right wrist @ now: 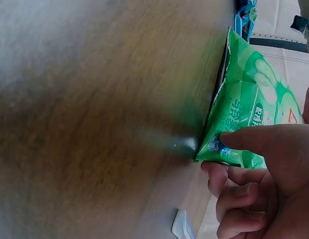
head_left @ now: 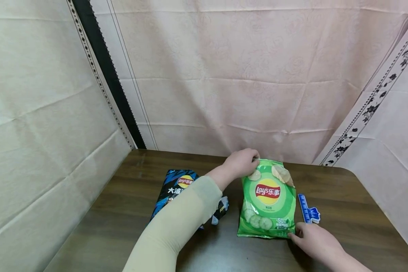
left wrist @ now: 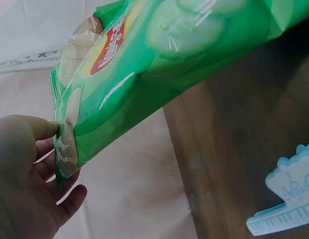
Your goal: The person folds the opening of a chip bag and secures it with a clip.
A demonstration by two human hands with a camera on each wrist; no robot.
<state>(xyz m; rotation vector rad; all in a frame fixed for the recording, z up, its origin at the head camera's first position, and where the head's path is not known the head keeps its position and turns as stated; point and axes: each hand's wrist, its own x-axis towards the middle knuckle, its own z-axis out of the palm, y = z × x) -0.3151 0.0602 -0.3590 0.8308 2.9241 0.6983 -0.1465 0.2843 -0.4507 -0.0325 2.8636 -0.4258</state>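
Sleeve [head_left: 176,226], hands [head_left: 240,163] on green "Lay's" bag [head_left: 268,206]

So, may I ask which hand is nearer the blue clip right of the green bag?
Right hand, by the near end of the clip; left hand is across the bag, at its top.

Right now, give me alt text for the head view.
A green Lay's bag is pinched by the left hand at its upper left corner and the right hand at its lower right corner. On the brown table, a black-and-blue Lay's bag lies to the left, partly hidden by the pale sleeve, and a blue clip lies to the right.
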